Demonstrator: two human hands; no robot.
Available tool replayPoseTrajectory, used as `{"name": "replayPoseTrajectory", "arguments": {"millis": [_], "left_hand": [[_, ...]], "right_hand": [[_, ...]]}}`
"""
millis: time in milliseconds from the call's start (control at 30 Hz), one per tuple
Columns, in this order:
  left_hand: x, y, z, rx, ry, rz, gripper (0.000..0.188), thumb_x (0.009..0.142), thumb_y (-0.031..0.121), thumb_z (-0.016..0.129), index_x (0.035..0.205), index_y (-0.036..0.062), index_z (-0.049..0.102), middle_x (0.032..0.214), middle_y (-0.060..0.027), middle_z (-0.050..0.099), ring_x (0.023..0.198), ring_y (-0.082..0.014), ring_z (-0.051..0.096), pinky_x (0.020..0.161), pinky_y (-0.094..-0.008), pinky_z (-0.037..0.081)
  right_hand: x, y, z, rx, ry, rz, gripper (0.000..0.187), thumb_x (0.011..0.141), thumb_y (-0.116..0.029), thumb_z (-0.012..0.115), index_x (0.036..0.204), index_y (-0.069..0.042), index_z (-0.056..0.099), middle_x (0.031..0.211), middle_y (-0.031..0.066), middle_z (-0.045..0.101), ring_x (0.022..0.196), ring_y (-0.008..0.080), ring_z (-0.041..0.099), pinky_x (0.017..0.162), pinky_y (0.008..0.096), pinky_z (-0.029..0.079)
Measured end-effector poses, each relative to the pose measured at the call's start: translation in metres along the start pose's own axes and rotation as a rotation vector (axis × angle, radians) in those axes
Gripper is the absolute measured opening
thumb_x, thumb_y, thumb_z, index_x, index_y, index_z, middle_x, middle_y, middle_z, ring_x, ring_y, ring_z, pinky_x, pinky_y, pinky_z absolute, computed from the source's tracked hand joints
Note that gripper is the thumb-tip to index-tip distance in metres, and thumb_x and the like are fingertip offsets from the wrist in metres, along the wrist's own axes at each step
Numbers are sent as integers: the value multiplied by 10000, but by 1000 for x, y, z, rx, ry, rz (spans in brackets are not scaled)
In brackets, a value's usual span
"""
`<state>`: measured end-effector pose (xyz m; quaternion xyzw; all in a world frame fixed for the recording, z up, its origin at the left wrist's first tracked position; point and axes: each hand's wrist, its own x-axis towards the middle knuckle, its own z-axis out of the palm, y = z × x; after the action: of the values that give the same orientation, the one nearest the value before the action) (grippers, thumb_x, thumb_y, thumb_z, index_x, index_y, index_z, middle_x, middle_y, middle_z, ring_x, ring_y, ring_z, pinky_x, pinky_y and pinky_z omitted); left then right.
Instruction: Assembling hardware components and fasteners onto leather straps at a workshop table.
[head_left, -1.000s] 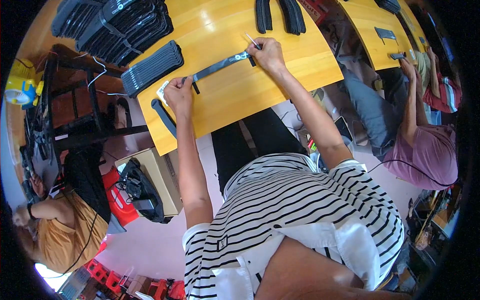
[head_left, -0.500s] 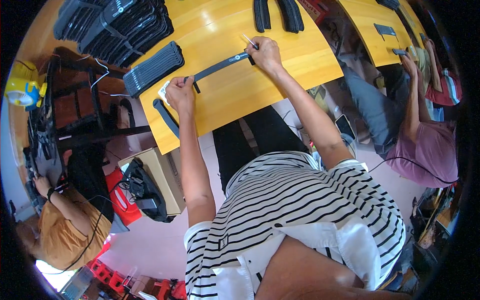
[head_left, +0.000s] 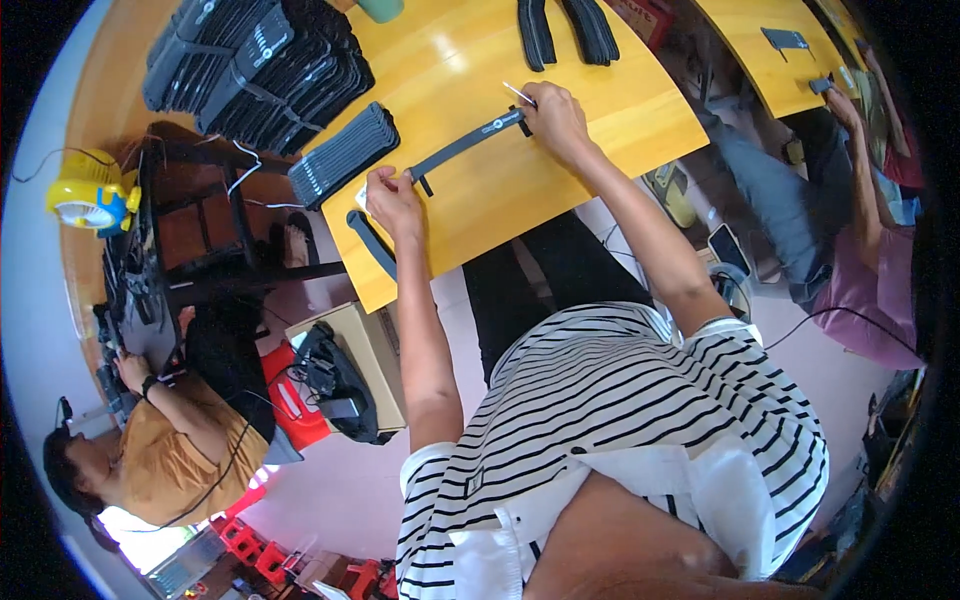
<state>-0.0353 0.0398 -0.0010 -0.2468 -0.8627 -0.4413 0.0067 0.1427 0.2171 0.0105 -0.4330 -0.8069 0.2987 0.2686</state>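
A dark grey strap (head_left: 462, 143) with a pale printed mark stretches between my hands above the yellow table, short black tabs hanging near both ends. My left hand (head_left: 396, 208) pinches its left end, with a small white item (head_left: 363, 198) partly hidden beside the fingers. At the other end, my right hand (head_left: 558, 122) is closed around a thin pale stick-like tool (head_left: 516, 93), its tip pointing up and left. The fingers of that hand also touch the strap's right end; their exact grip is hidden. Another dark strap (head_left: 371, 240) lies curved near my left wrist.
A flat row of dark straps (head_left: 345, 150) lies beyond my left hand, next to tall bundled stacks (head_left: 265, 65). More straps (head_left: 590, 30) lie at the table's far side. Co-workers sit left and right. A yellow fan (head_left: 88, 195) and a cardboard box (head_left: 385, 370) stand leftward.
The whole view has shifted, so the scene sits farther right and slightly lower. Both hands keep their hold on the strap. A green object now shows at the table's far edge.
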Motion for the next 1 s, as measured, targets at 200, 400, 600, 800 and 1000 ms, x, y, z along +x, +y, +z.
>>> {"name": "replayPoseTrajectory", "arguments": {"millis": [200, 400, 600, 800, 1000], "left_hand": [[18, 20, -32, 161, 4, 148, 335, 644, 120, 742, 907, 6, 568, 838, -144, 557, 741, -276, 544, 669, -377, 427], [84, -3, -46, 652, -332, 391, 776, 797, 514, 549, 1387, 126, 227, 1409, -206, 212, 1293, -397, 199, 1005, -579, 193], [97, -26, -33, 786, -485, 313, 635, 848, 588, 377, 1395, 343, 169, 1454, -145, 124, 1321, -401, 100, 964, -674, 128], [98, -33, -16, 801, -409, 248, 610, 864, 572, 352, 1395, 350, 148, 1448, -132, 138, 1321, -396, 85, 952, -689, 115], [97, -36, -12, 784, -346, 259, 619, 852, 563, 395, 1390, 358, 168, 1447, -121, 142, 1323, -393, 76, 954, -686, 94]], "right_hand": [[-46, 10, -31, -255, 118, -34, 71, 795, -101, 529, 849, -57, 545, 788, 128, 541, 697, 328, 591, 579, 433, 471], [-51, 15, -27, -301, 134, -92, 37, 799, -96, 509, 824, -69, 514, 744, 106, 512, 657, 297, 597, 524, 398, 477], [-50, 21, -23, -258, 164, -116, 58, 816, -124, 525, 842, -75, 542, 742, 92, 523, 643, 283, 592, 526, 376, 473], [-51, 12, -26, -316, 134, -88, 50, 786, -101, 517, 830, -79, 518, 743, 88, 521, 662, 265, 597, 527, 367, 481], [-47, 9, -26, -353, 124, -85, 44, 765, -83, 509, 802, -77, 487, 731, 91, 510, 654, 267, 595, 515, 378, 482]]}}
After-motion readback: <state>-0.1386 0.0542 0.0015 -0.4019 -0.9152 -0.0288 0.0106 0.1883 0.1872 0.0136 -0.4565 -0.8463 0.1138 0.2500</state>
